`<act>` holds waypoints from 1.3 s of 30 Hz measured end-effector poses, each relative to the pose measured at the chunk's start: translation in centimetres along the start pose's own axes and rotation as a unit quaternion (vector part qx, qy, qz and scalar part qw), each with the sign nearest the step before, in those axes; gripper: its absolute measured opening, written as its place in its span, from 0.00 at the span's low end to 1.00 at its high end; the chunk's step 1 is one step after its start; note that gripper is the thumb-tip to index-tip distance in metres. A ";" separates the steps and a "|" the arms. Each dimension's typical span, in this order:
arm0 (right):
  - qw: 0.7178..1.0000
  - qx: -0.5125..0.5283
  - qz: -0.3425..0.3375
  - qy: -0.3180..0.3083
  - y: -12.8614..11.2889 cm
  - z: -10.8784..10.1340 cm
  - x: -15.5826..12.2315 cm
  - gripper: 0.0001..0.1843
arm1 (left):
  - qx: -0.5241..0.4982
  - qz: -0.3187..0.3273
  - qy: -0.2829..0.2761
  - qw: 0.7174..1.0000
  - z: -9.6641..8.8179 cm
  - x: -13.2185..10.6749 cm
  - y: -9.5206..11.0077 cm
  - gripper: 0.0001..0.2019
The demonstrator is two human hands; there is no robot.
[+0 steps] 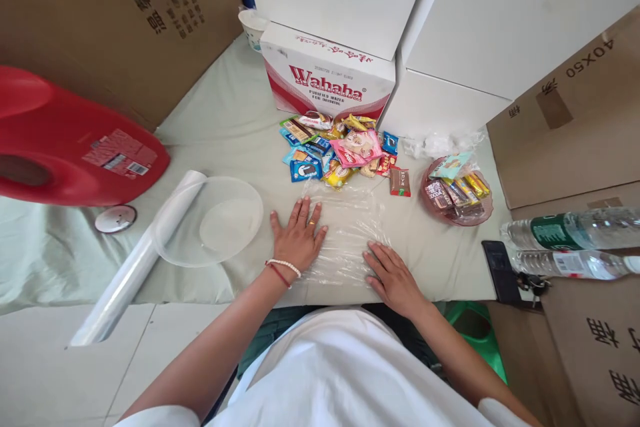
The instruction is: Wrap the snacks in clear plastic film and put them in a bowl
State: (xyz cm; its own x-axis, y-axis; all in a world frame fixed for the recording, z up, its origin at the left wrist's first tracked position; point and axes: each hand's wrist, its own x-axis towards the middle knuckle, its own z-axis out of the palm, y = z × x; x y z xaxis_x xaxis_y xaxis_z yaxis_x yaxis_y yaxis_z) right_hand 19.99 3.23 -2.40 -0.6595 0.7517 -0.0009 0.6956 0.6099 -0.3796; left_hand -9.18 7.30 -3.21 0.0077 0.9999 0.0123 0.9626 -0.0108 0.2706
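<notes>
Near the middle of the frame, a thin, clear plastic sheet (345, 233) lies wrinkled and spread on the cloth-covered table (445, 273). The person's left hand (295, 240) rests palm down along the sheet's left side, its fingers open and fanned out, gripping nothing. A ring, a bead bracelet (286, 265) and a red cord show on that hand and wrist. The right hand (397, 280) is also palm down, at the sheet's lower right edge, with its fingers open, slightly spread and holding nothing.

Just above the sheet, at the upper centre, wrapped snacks (357, 145) lie in a loose pile before a white and red "Wahaha" carton (327, 90). Right of centre, a reddish clear bowl (473, 219) holds more wrapped snacks.

Left of centre, a clear round plastic piece (233, 220) overlaps a long roll of film (115, 290), which slants past the table's front edge toward the lower left. A large red jug (65, 140) lies at the left edge. At the right, two plastic bottles (580, 230) lie sideways near a dark phone (501, 273) and some keys (536, 285).
</notes>
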 end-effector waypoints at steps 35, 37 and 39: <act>0.979 0.199 -0.001 0.032 3.3 -13.3 18.1 0.33 | -0.034 0.053 -0.016 0.998 -0.5 -2.7 -2.2 0.35; 0.969 0.239 0.032 -0.054 3.0 -12.8 16.2 0.38 | -0.037 0.051 -0.017 0.998 -0.6 -2.7 -2.2 0.35; 0.949 0.266 0.072 -0.153 2.4 -11.4 15.2 0.45 | -0.036 0.049 -0.019 0.998 -0.6 -2.7 -2.1 0.35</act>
State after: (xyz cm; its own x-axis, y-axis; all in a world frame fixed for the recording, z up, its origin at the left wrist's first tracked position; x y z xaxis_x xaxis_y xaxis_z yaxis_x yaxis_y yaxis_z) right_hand 14.90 19.00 7.21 -0.6767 0.6598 -0.3265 0.5965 0.2315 -0.7685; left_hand -11.40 4.64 -3.24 0.1134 0.9935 0.0063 0.9347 -0.1088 0.3383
